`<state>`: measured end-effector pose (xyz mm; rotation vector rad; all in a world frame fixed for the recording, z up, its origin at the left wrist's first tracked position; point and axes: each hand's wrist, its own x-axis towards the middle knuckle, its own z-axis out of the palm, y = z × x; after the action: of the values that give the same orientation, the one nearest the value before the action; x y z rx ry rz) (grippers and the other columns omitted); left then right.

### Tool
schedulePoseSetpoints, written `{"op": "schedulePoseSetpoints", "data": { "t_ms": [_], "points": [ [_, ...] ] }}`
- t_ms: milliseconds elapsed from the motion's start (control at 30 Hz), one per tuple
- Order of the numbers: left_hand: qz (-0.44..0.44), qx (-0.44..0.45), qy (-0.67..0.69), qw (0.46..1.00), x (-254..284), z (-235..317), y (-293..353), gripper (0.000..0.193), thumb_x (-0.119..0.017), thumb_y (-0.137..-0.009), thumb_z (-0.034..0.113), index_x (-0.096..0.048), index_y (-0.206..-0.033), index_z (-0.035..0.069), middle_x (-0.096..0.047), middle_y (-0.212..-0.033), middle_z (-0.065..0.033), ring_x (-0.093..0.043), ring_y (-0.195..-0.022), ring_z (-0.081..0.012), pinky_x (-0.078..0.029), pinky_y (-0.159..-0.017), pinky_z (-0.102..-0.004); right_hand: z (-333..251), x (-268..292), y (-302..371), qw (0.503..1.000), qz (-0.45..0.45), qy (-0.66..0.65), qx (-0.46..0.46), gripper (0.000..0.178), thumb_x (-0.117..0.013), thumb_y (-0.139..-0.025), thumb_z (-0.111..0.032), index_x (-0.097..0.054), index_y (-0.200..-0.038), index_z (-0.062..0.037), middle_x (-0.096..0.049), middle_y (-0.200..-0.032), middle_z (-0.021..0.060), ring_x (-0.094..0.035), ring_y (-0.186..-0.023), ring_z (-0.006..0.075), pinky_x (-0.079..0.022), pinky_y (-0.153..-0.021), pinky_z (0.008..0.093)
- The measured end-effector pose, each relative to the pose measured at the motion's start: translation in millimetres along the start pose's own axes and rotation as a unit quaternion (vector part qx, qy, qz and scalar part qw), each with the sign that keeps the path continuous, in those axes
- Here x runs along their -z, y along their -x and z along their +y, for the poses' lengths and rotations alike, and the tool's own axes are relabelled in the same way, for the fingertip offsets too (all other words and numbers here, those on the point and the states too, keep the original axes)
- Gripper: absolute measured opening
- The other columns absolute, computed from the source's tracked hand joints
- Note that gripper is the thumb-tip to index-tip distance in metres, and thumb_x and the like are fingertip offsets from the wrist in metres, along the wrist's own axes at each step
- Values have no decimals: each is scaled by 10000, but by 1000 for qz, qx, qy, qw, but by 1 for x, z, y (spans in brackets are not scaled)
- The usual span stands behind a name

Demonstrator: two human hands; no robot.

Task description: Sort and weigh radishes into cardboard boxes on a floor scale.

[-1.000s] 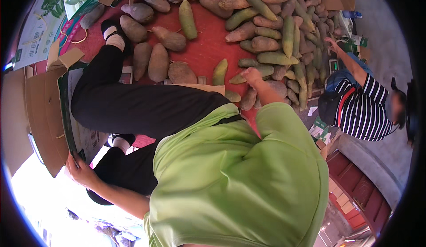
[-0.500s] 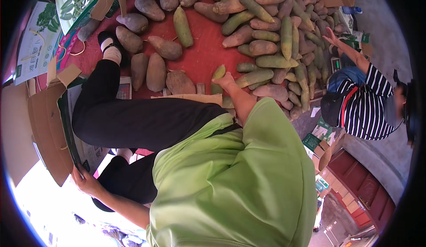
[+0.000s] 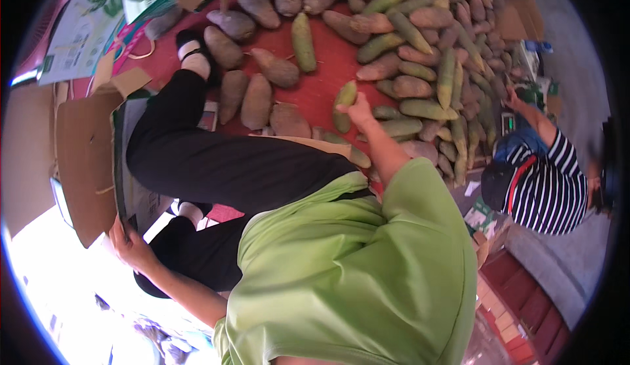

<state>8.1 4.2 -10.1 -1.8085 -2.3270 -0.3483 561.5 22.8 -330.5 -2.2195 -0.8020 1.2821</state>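
Observation:
A long green radish point(image 3: 344, 107) is gripped in my right hand point(image 3: 358, 111), my fingers curled round its side. It is over the red ground sheet, just left of a large heap of green and brownish-pink radishes point(image 3: 430, 109). My left hand point(image 3: 131, 247) is at the lower edge of an open cardboard box point(image 3: 85, 161), fingers closed on its rim. The box stands to the left of my legs, and its contents are mostly hidden. Several thick brown radishes point(image 3: 256, 102) and one green radish point(image 3: 303, 43) lie apart on the sheet, beyond my leg.
Printed cartons point(image 3: 85, 27) stand at the far left. A brown carton point(image 3: 520, 18) is behind the heap. At the right a person in a striped top point(image 3: 548, 181) reaches toward the heap, near a small device with a green display point(image 3: 508, 123). Cardboard point(image 3: 308, 143) lies beside my thigh.
My view has shifted, so the scene sits further right. The radish in my right hand has turned and now shows its length. My left hand stays at the box rim.

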Motion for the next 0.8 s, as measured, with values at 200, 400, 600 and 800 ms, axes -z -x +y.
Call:
{"op": "schedulePoseSetpoints", "data": {
  "t_ms": [200, 400, 600, 800],
  "points": [
    [-10, 40, 46, 998, 10, 15, -2, 331, -553, -756, -24, -669, -1041, 98, -647, -940, -101, -632, -865, -273, -500, -746, -350, -106, 17, -21, 973, -47, -99, 201, 670, -769, -686, -37, -394, -1240, -10, -535, -1172, 109, -522, -1081, 213, -424, -947, 348],
    [2, 74, 73, 995, 23, 20, 3, 341, -558, -733, -15, -669, -1032, 105, -645, -964, -83, -621, -893, -269, -487, -786, -349, -290, -9, 54, 928, -153, -190, 282, 625, -704, -763, -31, -371, -1292, -13, -515, -1205, 91, -503, -1113, 185, -395, -966, 327],
    [19, 64, 99, 993, 29, 18, 3, 276, -585, -746, -4, -672, -999, 66, -645, -919, -91, -627, -858, -263, -490, -765, -342, -425, -56, 133, 823, -269, -227, 446, 636, -697, -763, -22, -362, -1303, -3, -504, -1216, 93, -498, -1124, 177, -398, -966, 319],
    [28, 51, 121, 991, 31, 17, 2, 253, -614, -730, 6, -669, -972, 56, -642, -897, -78, -617, -850, -264, -487, -750, -357, -496, -115, 206, 701, -420, -176, 549, 613, -671, -785, -22, -380, -1324, -40, -520, -1200, 86, -510, -1111, 183, -424, -947, 334]
  ]
}}
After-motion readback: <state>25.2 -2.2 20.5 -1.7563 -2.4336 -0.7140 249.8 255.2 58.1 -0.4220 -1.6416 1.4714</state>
